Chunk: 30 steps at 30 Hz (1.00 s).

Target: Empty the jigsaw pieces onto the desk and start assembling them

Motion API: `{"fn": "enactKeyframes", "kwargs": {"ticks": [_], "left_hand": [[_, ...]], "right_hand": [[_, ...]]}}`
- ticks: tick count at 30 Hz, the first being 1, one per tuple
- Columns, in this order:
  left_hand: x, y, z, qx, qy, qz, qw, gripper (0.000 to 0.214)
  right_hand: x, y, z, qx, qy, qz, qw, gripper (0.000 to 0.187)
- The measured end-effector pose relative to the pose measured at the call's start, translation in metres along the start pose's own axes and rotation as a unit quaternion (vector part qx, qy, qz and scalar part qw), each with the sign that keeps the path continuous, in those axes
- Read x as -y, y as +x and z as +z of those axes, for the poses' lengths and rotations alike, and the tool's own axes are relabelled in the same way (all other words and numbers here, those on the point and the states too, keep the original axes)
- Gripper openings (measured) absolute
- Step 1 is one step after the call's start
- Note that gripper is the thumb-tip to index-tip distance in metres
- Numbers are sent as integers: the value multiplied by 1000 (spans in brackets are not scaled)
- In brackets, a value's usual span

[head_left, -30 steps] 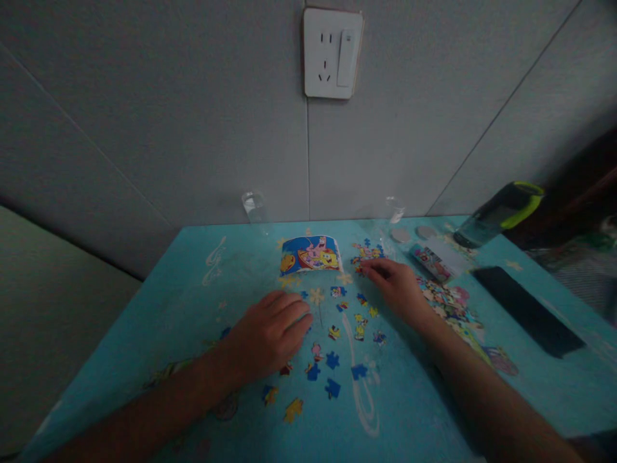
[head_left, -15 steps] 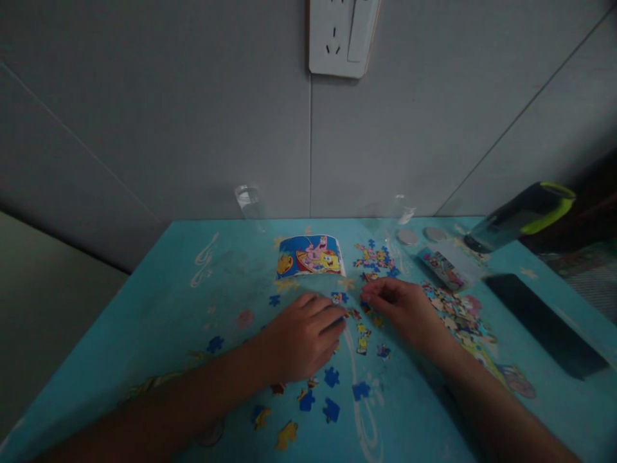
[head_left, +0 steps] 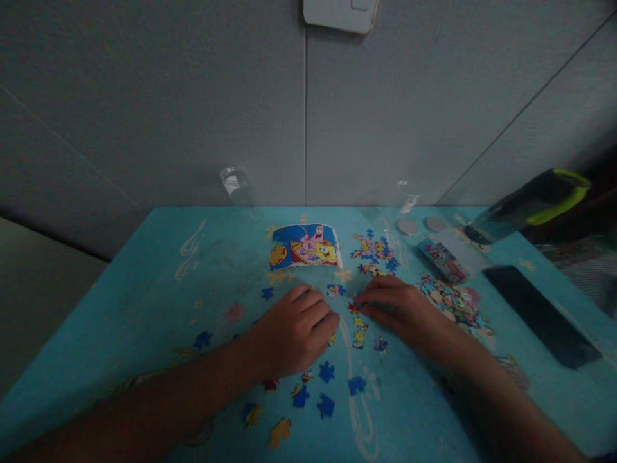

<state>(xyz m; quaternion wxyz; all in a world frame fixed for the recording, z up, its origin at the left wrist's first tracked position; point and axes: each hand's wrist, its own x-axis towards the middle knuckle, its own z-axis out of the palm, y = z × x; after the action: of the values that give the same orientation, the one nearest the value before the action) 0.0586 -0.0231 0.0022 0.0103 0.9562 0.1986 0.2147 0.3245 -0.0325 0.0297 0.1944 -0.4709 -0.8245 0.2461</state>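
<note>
My right hand (head_left: 398, 307) has thumb and forefinger closed at a small red puzzle piece (head_left: 353, 308). Facing it, my left hand (head_left: 301, 331) is curled palm down, and its knuckles hide whatever the fingertips hold. Between and below the hands lie a yellow joined strip of puzzle pieces (head_left: 359, 333), a dark blue-and-purple piece (head_left: 380, 345) and several loose blue pieces (head_left: 326, 372). Just beyond the hands is a small blue puzzle piece with a figure (head_left: 336, 290). A printed cartoon picture (head_left: 304, 247) lies behind them, and a partly joined puzzle cluster (head_left: 373, 247) is to its right.
On the right are a heap of mixed puzzle pieces (head_left: 456, 308), a small printed box (head_left: 443, 257), a dark flat case (head_left: 542, 315) and a bottle with a lime-green strap (head_left: 527, 206). Clear cups (head_left: 238, 186) and round lids (head_left: 407, 226) stand near the wall.
The view has tipped downward. My right fingertips have shifted left to the red piece, uncovering pieces by the cluster. My left hand has drawn slightly back from it.
</note>
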Motion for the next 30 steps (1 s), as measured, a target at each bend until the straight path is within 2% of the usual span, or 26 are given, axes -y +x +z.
{"fn": "enactKeyframes", "kwargs": {"ticks": [5,11,17,23,30], "left_hand": [[-1,1,0,17,-2,3,1000,24],[0,3,1,40,-35,19,998,34],[2,4,4,48,-76,-5,996,43],[3,3,5,45,-86,-5,995,44],[5,1,7,44,-96,-4,994,52]], "right_hand": [[5,1,7,3,-55,-18,998,25],[17,4,18,-51,-105,35,993,12],[-1,1,5,-70,-76,72,992,14],[-19,-2,-2,-18,-59,66,996,26],[-13,1,1,4,-26,50,998,19]]}}
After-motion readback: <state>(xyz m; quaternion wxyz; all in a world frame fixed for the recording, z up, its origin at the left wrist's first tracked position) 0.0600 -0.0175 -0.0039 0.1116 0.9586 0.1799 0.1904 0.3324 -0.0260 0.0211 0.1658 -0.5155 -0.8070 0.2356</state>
